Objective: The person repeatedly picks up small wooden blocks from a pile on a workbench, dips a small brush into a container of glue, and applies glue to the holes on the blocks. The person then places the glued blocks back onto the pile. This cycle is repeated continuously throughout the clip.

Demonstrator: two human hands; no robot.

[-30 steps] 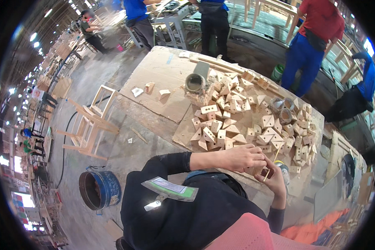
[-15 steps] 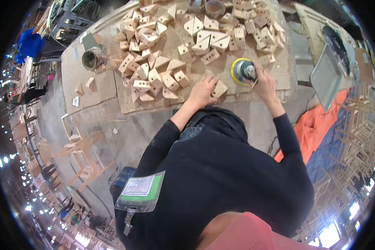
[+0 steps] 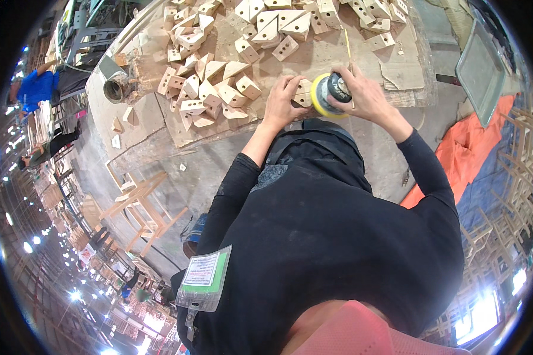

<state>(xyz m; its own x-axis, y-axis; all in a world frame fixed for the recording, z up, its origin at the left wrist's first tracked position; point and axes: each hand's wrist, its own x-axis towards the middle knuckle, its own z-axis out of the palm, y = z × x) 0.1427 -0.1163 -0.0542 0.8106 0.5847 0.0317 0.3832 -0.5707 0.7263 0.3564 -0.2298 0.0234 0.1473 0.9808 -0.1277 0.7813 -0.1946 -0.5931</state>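
My left hand point(image 3: 283, 102) grips a small drilled wooden block point(image 3: 302, 93) near the front edge of the table. In my right hand point(image 3: 364, 93) is a round sander point(image 3: 337, 89) with a yellow-rimmed pad, tipped on its side. The pad's edge is against or very close to the right side of the block; the exact contact is hard to make out. Beyond my hands lies a heap of triangular wooden blocks with holes point(image 3: 216, 89), with more loose blocks point(image 3: 281, 23) at the far side.
Cardboard point(image 3: 154, 135) covers the table. A tubular container point(image 3: 115, 89) lies at the left, near a few small offcuts point(image 3: 129, 115). To the right are a grey tray point(image 3: 479, 74) and orange sheeting point(image 3: 456, 154). Wooden frames point(image 3: 139, 201) stand on the floor at left; people work farther off.
The sander has moved left, from apart to beside the block, and its pad is now tipped toward it. My left hand still holds the block. The whole view has shifted slightly.
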